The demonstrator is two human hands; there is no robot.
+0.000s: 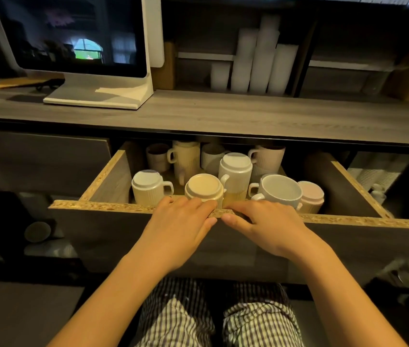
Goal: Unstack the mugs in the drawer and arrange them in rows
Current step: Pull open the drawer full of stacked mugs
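Note:
An open wooden drawer (113,205) under the counter holds several ribbed mugs. At the front stand an upside-down cream mug (148,187), an upside-down beige mug (204,187), a tall stack of inverted white mugs (236,171), an upright white cup (279,190) and an inverted pink mug (312,195). More mugs stand at the back, among them a tall cream stack (185,157). My left hand (180,226) and my right hand (266,226) both grip the drawer's front edge at its middle, fingers curled over the rim, thumbs on the outer face.
A grey counter (223,113) runs above the drawer with a white monitor (78,46) at the left. Stacks of white paper cups (256,61) stand on the shelf behind. A closed drawer front (38,161) is at the left. My checked trousers show below.

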